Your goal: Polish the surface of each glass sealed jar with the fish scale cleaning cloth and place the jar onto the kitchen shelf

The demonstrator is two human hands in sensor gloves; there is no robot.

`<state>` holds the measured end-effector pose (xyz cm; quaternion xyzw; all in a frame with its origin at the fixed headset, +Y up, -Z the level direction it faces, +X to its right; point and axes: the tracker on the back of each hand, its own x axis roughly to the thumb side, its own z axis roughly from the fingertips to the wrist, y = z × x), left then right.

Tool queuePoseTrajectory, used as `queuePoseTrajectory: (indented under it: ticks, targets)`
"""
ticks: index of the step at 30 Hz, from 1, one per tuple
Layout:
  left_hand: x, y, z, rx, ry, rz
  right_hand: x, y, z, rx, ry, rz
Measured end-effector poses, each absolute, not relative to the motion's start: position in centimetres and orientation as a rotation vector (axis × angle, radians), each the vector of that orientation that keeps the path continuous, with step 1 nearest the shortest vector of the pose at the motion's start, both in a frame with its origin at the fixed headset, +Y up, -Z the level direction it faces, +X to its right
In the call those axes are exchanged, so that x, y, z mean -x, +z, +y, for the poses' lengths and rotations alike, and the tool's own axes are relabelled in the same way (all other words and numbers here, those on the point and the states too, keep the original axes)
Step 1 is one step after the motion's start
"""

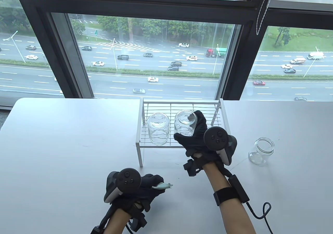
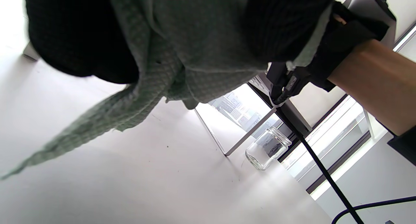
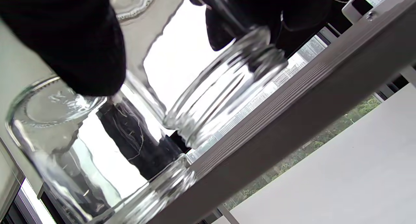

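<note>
Nearest, low in the table view: left hand resting on the white table, fingers curled round the bunched fish scale cloth; a pale green tip poking out past the knuckles. Left wrist view confirms: waffle-textured cloth wadded in the glove, one tail trailing down toward the tabletop. Not wiping anything at present.

Further out, right hand wrapped round an inverted jar, thumb and fingers clamped on its wall, mouth down at the front of the wire shelf. Right wrist view: held jar tilted, rim just above or barely on the shelf edge; contact cannot be told. Second jar already standing inverted on the shelf, just beside the held one on its left; seen close in the right wrist view.

Off to the right on the table, third jar upright, open mouth up, well apart from the shelf; not yet shelved.

Step judged: placing the second of three jars. Next move calls for levelling the rim flat on the wires, clear of the neighbouring glass, then releasing. After that, presumably reaching for the remaining jar and polishing. Risk: glass-on-glass knock; rim catching between wires.
</note>
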<state>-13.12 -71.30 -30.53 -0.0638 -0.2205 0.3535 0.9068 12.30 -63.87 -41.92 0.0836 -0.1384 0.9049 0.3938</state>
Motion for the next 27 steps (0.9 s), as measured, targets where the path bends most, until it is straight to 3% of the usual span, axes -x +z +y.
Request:
queuePoseTrajectory:
  ticks: [8, 27]
  targets:
    - [13.1, -30.5, -71.3, 0.129, 0.725, -0.460, -12.3, -42.6, -65.4, -0.198, 2.284, -0.330]
    - [13.0, -30.6, -71.3, 0.135, 0.726, -0.454, -12.1, -42.2, -65.5, -0.230, 2.260, -0.287]
